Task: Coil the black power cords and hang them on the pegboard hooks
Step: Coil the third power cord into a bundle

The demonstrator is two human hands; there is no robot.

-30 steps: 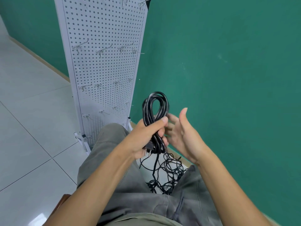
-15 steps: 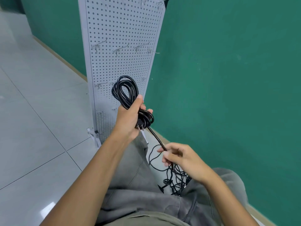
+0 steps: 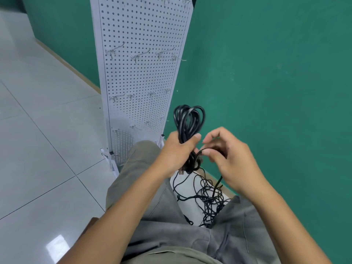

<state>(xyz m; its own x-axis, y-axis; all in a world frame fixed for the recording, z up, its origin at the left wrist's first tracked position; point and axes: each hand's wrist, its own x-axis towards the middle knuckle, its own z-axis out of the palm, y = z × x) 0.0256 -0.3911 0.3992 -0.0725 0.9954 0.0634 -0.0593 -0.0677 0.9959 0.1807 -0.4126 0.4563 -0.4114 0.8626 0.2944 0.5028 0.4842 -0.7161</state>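
Note:
My left hand (image 3: 176,152) grips a coiled black power cord (image 3: 187,121) at its waist, with the loops standing up above my fist and a plug hanging below it. My right hand (image 3: 227,155) pinches the loose end of that cord right beside the coil. Several loose black cords lie in a tangle (image 3: 208,197) on the floor between my knees. The white pegboard (image 3: 141,73) stands upright beyond my hands, and its metal hooks (image 3: 140,55) carry nothing.
A green wall (image 3: 266,73) runs along the right, close behind the pegboard. Pale glossy floor tiles (image 3: 42,141) spread to the left. My grey-trousered legs (image 3: 152,206) fill the lower middle, and the pegboard's white feet (image 3: 110,161) stick out onto the floor.
My right hand rose from low on the trailing cord up to the coil and brought the loose end with it. My left hand with the coil shifted right and lower in view.

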